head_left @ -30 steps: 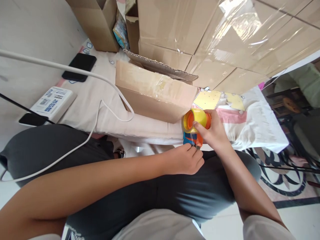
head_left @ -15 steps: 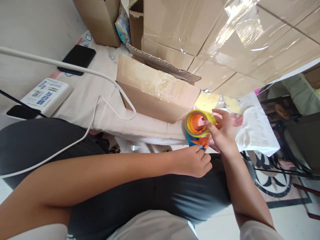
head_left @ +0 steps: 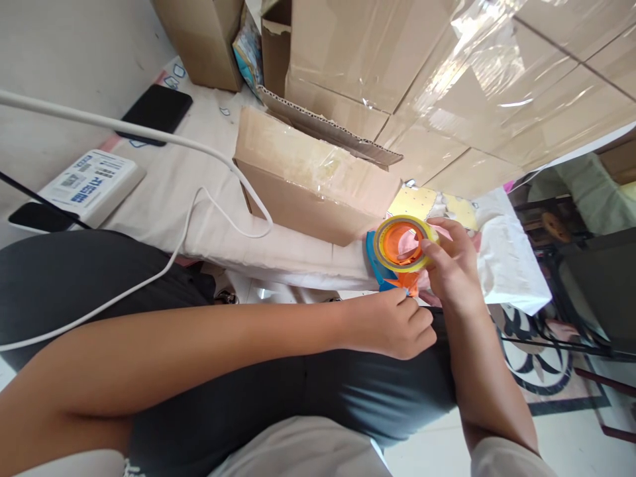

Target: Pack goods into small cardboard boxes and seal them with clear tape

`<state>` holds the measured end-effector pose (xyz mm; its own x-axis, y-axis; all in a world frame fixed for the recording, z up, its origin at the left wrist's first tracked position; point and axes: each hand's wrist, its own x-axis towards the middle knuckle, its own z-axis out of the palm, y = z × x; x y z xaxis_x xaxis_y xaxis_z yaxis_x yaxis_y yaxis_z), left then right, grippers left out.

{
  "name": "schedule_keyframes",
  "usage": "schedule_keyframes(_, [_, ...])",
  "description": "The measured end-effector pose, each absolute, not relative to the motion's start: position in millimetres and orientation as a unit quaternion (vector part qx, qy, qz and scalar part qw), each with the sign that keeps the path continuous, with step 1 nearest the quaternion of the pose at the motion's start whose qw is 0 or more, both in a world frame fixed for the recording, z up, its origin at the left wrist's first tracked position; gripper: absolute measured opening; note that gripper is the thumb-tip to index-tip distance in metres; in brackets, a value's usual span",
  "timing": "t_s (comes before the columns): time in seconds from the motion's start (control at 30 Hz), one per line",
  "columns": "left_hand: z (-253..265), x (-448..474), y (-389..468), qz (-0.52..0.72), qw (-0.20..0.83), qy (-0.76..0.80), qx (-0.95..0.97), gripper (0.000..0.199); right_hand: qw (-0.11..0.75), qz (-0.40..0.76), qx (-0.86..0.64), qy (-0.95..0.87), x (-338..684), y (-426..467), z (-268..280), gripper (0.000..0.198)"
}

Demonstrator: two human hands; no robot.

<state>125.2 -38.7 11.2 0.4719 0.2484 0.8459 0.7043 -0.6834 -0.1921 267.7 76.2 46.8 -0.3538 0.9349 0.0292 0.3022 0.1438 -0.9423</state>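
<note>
My right hand (head_left: 452, 265) is closed on a yellow-rimmed roll of tape (head_left: 380, 250), thumb on the near side and fingers on the far side. An orange core (head_left: 392, 242) shows inside the roll. Behind and below the roll is a tape dispenser with a blue body (head_left: 375, 262) and an orange part (head_left: 408, 283). Curled into a fist, my left hand (head_left: 397, 324) meets the dispenser's lower end; its fingertips are hidden. A closed cardboard box (head_left: 313, 192), taped along its top, lies just to the left of the roll.
Tape-wrapped cartons (head_left: 368, 53) stack up behind the box. On the cloth-covered surface (head_left: 199, 165) at left are a black phone (head_left: 156, 112) and a white labelled box (head_left: 89, 182). A white cable (head_left: 189, 222) loops across the front. Loose yellow pieces (head_left: 415, 201) lie beyond the roll.
Both hands have shifted slightly right. The tape roll has moved right and turned relative to the dispenser, so more of the blue body shows at its left.
</note>
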Motion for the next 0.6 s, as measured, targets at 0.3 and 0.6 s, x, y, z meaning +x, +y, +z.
schedule_keyframes(0.3, [-1.2, 127.1, -34.6, -0.422, 0.263, -0.298, -0.815, 0.018, 0.242, 0.353, -0.492, -0.758, 259.7, 84.6, 39.4, 0.048])
schedule_keyframes(0.6, [2.6, 125.3, -31.0, -0.376, 0.247, -0.307, -0.839, 0.019, 0.242, 0.199, -0.583, -0.750, 270.2, 107.4, 40.0, 0.032])
